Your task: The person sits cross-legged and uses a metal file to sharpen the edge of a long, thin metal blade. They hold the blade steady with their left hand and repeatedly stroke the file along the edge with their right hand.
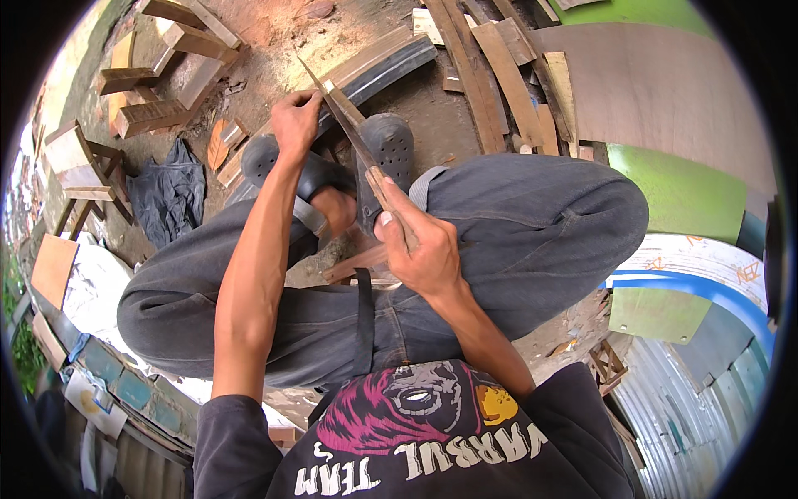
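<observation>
Right grip: from my remote seat I see the right hand (426, 254) clamped around the wooden handle (384, 190) of a long tapering tool (351, 131), one finger stretched along it.
Left fingers: the left hand (295, 125) has its fingers curled together just beside the blade; whether they pinch anything, I cannot tell.
Tool: I view it slanting from the right hand toward the upper left, near a pale-ended wood strip (345, 106); I can't judge contact.
Clogs: dark, perforated clogs (389, 143) on both feet, near a long dark beam (386, 71).
Sawdust: I find pale sawdust (293, 60) beyond the left hand.
Left side: black plastic sheet (174, 200), wooden frames (154, 116).
Right side: loose planks (507, 75), a green panel (677, 195).
</observation>
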`<state>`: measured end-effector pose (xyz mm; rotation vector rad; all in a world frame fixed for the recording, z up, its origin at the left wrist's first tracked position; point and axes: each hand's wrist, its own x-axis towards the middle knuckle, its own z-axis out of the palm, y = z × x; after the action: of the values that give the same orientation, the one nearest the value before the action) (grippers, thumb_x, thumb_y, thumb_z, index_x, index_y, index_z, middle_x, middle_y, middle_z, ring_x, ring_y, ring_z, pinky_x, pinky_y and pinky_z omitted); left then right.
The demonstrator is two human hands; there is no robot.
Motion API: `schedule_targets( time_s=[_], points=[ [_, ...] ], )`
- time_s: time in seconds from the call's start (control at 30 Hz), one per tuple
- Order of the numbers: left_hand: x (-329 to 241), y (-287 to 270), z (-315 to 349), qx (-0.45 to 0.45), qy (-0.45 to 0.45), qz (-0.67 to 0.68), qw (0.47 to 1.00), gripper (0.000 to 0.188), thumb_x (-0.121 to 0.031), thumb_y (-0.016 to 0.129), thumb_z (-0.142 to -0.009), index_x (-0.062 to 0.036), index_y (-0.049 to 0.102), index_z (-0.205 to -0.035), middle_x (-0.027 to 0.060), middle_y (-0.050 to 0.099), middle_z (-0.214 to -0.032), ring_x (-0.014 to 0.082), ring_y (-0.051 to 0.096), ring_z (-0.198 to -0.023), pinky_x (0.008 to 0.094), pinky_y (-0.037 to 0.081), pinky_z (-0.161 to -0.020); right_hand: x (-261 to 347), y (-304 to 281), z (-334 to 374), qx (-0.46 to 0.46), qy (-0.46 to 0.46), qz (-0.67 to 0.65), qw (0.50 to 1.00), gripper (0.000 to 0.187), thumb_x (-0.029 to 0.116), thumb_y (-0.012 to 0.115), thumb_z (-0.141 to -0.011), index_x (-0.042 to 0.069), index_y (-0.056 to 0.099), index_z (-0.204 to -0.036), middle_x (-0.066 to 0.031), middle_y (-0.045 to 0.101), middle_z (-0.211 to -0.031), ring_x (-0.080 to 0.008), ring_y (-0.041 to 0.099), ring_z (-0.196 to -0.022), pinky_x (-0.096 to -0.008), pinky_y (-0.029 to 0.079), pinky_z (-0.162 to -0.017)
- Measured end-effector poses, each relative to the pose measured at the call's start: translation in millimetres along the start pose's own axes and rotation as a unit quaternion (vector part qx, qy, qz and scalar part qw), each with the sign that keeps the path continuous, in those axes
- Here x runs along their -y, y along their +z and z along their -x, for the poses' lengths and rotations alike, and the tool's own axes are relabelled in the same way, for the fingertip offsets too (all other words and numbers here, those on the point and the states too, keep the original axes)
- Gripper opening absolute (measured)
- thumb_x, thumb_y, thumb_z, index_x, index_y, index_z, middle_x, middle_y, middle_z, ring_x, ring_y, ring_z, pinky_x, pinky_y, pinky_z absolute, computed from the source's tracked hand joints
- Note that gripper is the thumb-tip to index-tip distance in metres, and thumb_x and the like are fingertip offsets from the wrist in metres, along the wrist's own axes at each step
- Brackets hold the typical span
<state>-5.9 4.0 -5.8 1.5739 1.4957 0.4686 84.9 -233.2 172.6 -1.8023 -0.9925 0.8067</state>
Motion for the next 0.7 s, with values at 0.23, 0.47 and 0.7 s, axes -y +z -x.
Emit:
schedule_targets(
  time_s=[0.23,0.47,0.7],
  points=[
    [-17.1,-4.5,9.9,0.007,-0.045,-0.007,0.999,0.031,-0.028,0.072,-0.086,-0.0007,0.080,-0.098,0.0157,0.077,-0.083,0.0213,0.072,-0.075,0.0343,0.055,-0.075,20.5,-17.5,31.4,-0.006,0.009,0.037,0.999,0.043,0.001,0.061,-0.092,-0.009,0.059,-0.135,-0.0266,0.069,-0.125,-0.0364,0.070,-0.113,-0.0375,0.057,-0.093],
    [-12.8,-0.8,4.7,-0.004,-0.033,0.011,0.999,0.033,-0.030,0.073,-0.085,-0.0005,0.080,-0.099,0.0147,0.077,-0.082,0.0203,0.072,-0.075,0.0343,0.055,-0.075,15.8,-20.8,29.9,-0.015,0.002,0.006,1.000,0.041,0.000,0.062,-0.092,-0.009,0.062,-0.132,-0.0267,0.070,-0.123,-0.0347,0.071,-0.112,-0.0357,0.058,-0.091],
    [-14.0,1.9,7.8,-0.008,-0.040,0.009,0.999,0.034,-0.031,0.074,-0.086,-0.0008,0.080,-0.101,0.0174,0.077,-0.086,0.0232,0.074,-0.079,0.0359,0.055,-0.078,10.1,-19.7,32.4,-0.008,0.019,0.012,1.000,0.042,0.000,0.061,-0.092,-0.009,0.061,-0.132,-0.0264,0.070,-0.122,-0.0351,0.071,-0.112,-0.0368,0.058,-0.092]
  ],
)
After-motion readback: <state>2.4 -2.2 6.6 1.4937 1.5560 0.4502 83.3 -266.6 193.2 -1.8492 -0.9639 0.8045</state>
